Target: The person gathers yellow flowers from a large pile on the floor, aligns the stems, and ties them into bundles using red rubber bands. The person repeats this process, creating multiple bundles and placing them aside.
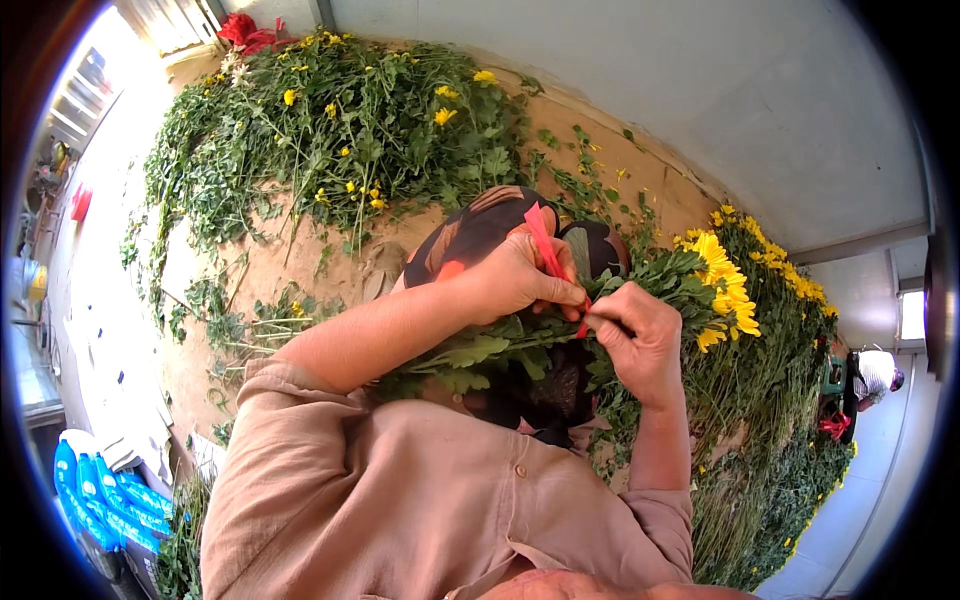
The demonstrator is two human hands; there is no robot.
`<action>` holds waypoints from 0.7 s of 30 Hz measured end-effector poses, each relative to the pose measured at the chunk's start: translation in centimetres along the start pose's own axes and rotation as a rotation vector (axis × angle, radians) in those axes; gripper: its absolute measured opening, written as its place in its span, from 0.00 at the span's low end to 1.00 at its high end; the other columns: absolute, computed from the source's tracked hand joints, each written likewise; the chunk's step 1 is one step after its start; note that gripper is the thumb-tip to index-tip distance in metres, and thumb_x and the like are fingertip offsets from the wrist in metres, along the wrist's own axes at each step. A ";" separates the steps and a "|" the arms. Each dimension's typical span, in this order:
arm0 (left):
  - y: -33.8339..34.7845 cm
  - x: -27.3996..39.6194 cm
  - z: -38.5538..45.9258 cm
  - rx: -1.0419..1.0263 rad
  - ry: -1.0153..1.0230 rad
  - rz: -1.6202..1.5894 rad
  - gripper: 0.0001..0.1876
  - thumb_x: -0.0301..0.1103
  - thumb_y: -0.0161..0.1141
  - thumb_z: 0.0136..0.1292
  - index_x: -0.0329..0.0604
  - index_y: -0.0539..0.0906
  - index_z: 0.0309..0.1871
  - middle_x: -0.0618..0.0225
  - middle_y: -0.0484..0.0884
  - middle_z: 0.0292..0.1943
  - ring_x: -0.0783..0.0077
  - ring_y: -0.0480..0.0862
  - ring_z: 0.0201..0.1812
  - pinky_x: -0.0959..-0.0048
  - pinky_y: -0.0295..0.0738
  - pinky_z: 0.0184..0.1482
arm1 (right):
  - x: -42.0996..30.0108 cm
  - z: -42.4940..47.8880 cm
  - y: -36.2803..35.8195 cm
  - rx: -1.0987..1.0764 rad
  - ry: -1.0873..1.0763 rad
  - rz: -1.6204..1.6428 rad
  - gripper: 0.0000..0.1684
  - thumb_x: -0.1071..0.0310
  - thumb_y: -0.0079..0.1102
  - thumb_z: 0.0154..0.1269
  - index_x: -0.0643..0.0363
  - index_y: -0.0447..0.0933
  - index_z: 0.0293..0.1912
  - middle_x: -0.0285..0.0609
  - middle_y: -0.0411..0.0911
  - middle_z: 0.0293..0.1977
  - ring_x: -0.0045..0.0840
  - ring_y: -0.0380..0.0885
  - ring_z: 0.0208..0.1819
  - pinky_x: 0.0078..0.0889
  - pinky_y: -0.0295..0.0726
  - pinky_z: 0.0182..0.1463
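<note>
A bunch of yellow chrysanthemums [720, 281] lies across my lap, its blooms to the right and its leafy stems running left. A red plastic strip [546, 241] passes round the stems just below the leaves near the blooms. My left hand [544, 276] grips the strip, with one loose end sticking up past the fingers. Close against it, my right hand [639, 330] pinches the same strip between thumb and fingers at the bunch's edge. Patterned dark trousers [469, 229] cover my knees beneath. The exact wrap or knot is partly hidden by the fingers.
A heap of cut green stems [322, 135] with scattered yellow blooms spreads ahead of me. More flower bunches [757, 390] line the right side. A pale wall [675, 90] rises ahead and right. Blue packages [112, 495] lie at lower left. Another person [874, 375] is far right.
</note>
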State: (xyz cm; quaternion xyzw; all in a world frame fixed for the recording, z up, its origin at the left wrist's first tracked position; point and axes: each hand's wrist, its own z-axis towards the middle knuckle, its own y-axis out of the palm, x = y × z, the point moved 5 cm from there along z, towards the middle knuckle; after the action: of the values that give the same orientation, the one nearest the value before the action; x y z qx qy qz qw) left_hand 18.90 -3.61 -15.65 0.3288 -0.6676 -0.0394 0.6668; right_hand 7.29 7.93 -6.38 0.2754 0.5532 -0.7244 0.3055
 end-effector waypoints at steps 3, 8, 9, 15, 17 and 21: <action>0.5 -0.6 0.5 -0.004 0.206 -0.036 0.11 0.23 0.73 0.62 0.41 0.78 0.31 0.63 0.89 0.36 0.69 0.89 0.38 0.73 0.79 0.33 | 0.0 0.3 0.3 -0.094 -0.147 -0.035 0.04 0.77 0.69 0.63 0.64 0.83 0.39 0.40 0.76 0.28 0.26 0.76 0.27 0.29 0.74 0.33; 2.6 3.3 -1.8 -0.007 0.976 1.121 0.10 0.24 0.70 0.50 0.42 0.77 0.31 0.64 0.83 0.39 0.59 0.85 0.36 0.65 0.81 0.36 | 0.6 1.1 -0.4 -0.029 0.150 0.038 0.11 0.80 0.68 0.61 0.65 0.83 0.45 0.41 0.76 0.30 0.24 0.76 0.30 0.27 0.75 0.36; 3.0 3.6 -2.4 -0.006 1.039 1.220 0.10 0.25 0.69 0.49 0.43 0.77 0.32 0.65 0.82 0.40 0.60 0.84 0.36 0.64 0.81 0.36 | 0.6 1.5 0.0 -0.061 0.182 0.020 0.13 0.80 0.67 0.60 0.65 0.83 0.46 0.41 0.76 0.31 0.24 0.76 0.31 0.27 0.75 0.36; 2.9 4.0 -2.6 0.076 1.082 1.251 0.12 0.28 0.69 0.47 0.44 0.77 0.33 0.66 0.81 0.42 0.60 0.84 0.37 0.64 0.81 0.36 | 1.9 1.9 0.4 -0.093 0.092 -0.016 0.14 0.83 0.65 0.59 0.66 0.83 0.46 0.45 0.77 0.34 0.34 0.80 0.36 0.31 0.78 0.42; 2.2 3.9 -2.0 0.090 1.018 1.151 0.12 0.27 0.71 0.48 0.43 0.78 0.34 0.65 0.82 0.41 0.58 0.84 0.37 0.62 0.80 0.36 | 1.9 1.7 0.2 -0.037 0.094 0.036 0.12 0.82 0.64 0.60 0.67 0.83 0.45 0.46 0.77 0.34 0.34 0.80 0.36 0.31 0.78 0.42; 0.5 4.0 -1.1 0.064 0.666 1.107 0.12 0.28 0.75 0.53 0.42 0.80 0.36 0.60 0.82 0.35 0.51 0.84 0.38 0.58 0.78 0.38 | 0.4 0.7 -0.3 0.014 -0.033 -0.246 0.11 0.81 0.63 0.58 0.65 0.82 0.43 0.44 0.76 0.33 0.35 0.81 0.36 0.33 0.79 0.38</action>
State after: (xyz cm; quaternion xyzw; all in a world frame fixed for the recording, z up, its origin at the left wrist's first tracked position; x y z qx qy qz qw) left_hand 20.15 -4.76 -11.78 -0.0498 -0.4965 0.4344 0.7499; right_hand 6.76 7.29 -6.34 0.1956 0.5728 -0.7647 0.2212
